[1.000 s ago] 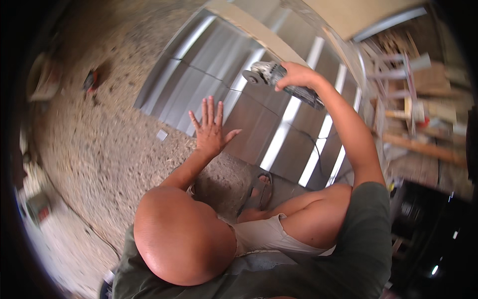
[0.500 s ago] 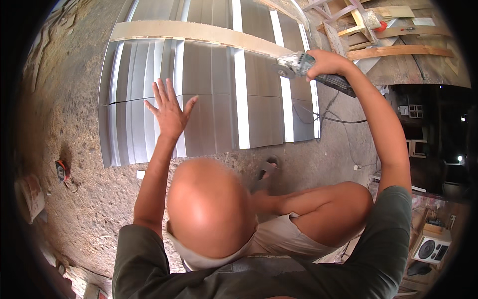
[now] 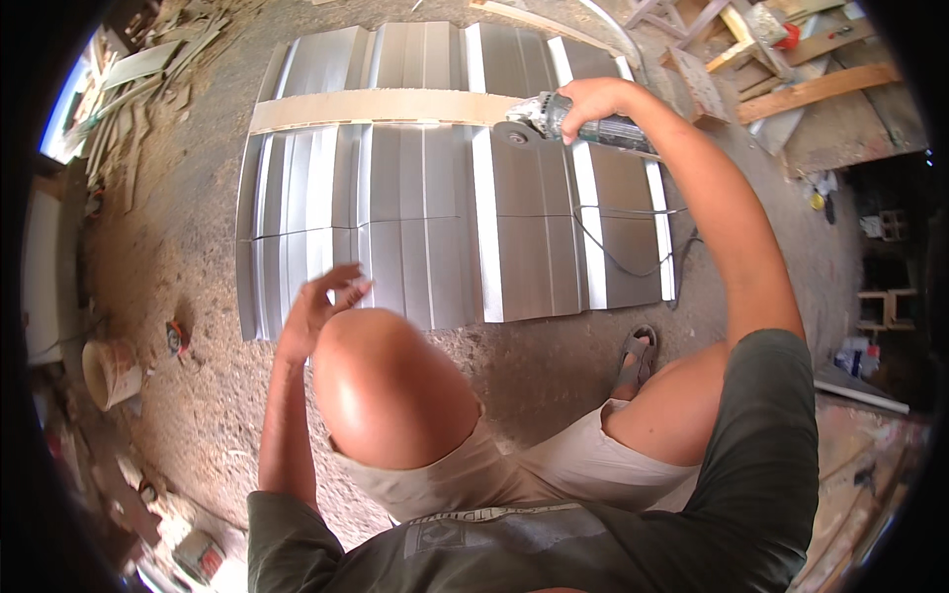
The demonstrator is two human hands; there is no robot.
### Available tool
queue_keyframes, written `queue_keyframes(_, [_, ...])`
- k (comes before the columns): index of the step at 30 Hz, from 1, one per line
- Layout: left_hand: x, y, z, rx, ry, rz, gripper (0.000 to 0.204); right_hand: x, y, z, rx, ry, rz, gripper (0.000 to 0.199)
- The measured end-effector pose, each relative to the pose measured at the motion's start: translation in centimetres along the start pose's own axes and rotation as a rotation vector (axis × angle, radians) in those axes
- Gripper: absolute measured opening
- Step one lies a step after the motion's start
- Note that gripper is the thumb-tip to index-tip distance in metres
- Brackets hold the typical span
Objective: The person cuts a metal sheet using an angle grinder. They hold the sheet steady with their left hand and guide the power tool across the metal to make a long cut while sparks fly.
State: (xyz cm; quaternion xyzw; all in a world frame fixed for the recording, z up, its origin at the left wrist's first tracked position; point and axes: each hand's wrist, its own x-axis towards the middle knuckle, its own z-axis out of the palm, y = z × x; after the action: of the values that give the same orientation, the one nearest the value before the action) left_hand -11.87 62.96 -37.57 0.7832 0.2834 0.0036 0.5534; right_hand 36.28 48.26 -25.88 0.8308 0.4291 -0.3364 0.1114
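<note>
My right hand [image 3: 598, 104] is wrapped around the body of an angle grinder [image 3: 618, 131], just behind its head. The cutting disc [image 3: 516, 136] hangs by the right end of a wooden board [image 3: 386, 107], over a ribbed metal sheet [image 3: 529, 237]. Whether the disc touches the sheet I cannot tell. A thin dark line, like a cut, runs across the sheet nearer to me than the board. My left hand [image 3: 324, 304] is empty, its fingers loosely bent and apart, beside my raised knee near the sheet's front edge.
A black cord [image 3: 618, 265] loops over the sheet's right side. On the ground at left lie a tape measure [image 3: 177, 338] and a bucket [image 3: 112, 374]. Scrap wood [image 3: 133, 94] is piled at the far left; wooden frames and planks [image 3: 820, 97] lie at the far right.
My left hand has drawn back from above the sheet toward my knee, its fingers bending. The grinder in my right hand has shifted left along the board. My view has moved too.
</note>
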Motion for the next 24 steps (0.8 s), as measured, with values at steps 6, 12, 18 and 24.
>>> queue_keyframes(6, [-6.3,7.2,7.7,-0.231,-0.366,-0.473,0.043,4.8,2.2,5.2,0.178,0.044,-0.272,0.069])
queue_keyframes(12, [-13.5,11.5,12.8,-0.095,-0.074,-0.153,0.036,8.2,3.5,8.4,0.247,0.077,-0.548,0.072])
queue_keyframes(18, [-13.7,21.5,16.4,-0.386,-0.176,-0.534,0.049,11.8,4.8,12.0,0.234,-0.065,-0.614,0.068])
queue_keyframes(24, [-11.7,12.6,22.4,-0.591,-0.551,-0.367,0.062,10.8,2.5,12.4,0.18,-0.129,-0.623,0.068])
